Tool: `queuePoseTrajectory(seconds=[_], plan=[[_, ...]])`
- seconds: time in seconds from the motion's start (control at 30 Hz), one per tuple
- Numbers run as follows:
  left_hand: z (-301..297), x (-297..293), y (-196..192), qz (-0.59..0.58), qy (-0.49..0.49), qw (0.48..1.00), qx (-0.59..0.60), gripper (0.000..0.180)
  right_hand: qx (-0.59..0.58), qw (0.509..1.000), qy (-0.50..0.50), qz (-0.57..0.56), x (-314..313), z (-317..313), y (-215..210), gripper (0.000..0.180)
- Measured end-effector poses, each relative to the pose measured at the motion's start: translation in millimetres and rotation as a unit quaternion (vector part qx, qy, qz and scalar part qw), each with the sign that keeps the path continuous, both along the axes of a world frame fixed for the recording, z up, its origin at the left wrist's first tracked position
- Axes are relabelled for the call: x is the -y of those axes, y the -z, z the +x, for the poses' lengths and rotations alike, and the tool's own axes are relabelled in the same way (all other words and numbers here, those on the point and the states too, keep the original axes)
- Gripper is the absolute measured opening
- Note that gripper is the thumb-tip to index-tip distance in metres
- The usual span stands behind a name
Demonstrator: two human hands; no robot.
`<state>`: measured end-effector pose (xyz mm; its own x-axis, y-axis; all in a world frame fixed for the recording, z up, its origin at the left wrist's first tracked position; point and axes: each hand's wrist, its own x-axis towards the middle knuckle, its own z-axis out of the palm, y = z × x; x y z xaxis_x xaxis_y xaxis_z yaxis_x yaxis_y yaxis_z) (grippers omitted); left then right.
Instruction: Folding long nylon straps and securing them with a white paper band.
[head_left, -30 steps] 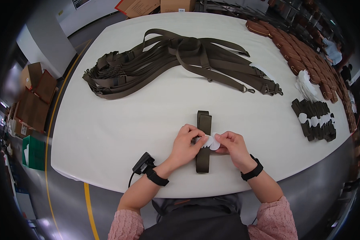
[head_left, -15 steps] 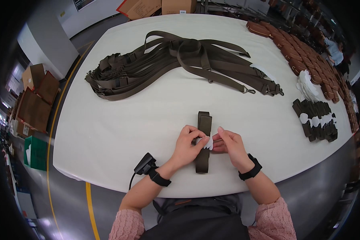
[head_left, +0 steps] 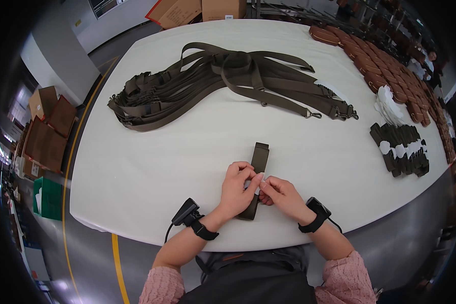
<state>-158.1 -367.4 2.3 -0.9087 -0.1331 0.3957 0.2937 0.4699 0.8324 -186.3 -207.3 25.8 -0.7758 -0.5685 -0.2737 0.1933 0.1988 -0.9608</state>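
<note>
We see a white-covered bench (head_left: 157,172) spreading out before us, with rows of brown cases (head_left: 372,68) along its far right side. A long heap of dark olive straps (head_left: 187,96) lies across the far part, metal hooks at its right end. At the right sit smaller strap bundles (head_left: 388,133) with white wraps around them, just nearer than a white stack (head_left: 388,107). Near the middle of the near side, between our hands, one folded strap (head_left: 260,158) lies slanted, its far end toward the right. Our left hand (head_left: 236,188) pinches it and its white band (head_left: 257,191); our right hand (head_left: 283,196) has its fingers drawn narrow against that band, though we cannot tell whether they grip it.
</note>
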Motion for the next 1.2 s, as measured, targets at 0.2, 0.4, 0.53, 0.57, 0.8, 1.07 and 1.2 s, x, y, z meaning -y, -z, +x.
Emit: queuePoseTrajectory(seconds=[0.2,0.4,0.53,0.57,0.8,1.07,1.2], plan=[[2,-3,-10,-0.058,-0.019,0.996,0.062,0.015,-0.121,0.992,0.032,0.028,-4,4,-8,0.027],[5,-1,-7,-0.121,0.029,0.992,0.027,0.015,0.04,0.999,0.026,-0.027,-25,7,-13,0.027],[5,-1,-6,-0.08,0.072,0.992,0.064,0.016,0.059,0.997,0.02,0.046,-37,14,-10,0.028],[5,0,-6,-0.05,0.088,0.991,0.086,0.017,0.03,0.998,0.012,0.057,-37,15,-9,0.028],[7,-1,-6,-0.001,0.12,0.989,0.091,0.018,-0.021,0.996,0.052,0.062,-29,16,-10,0.023],[10,-1,-3,-0.028,0.107,0.99,0.087,0.017,-0.061,0.989,0.137,0.001,-19,37,6,0.018],[13,-1,-2,-0.007,0.108,0.99,0.095,0.017,-0.106,0.982,0.149,-0.042,-12,45,-2,0.033]])
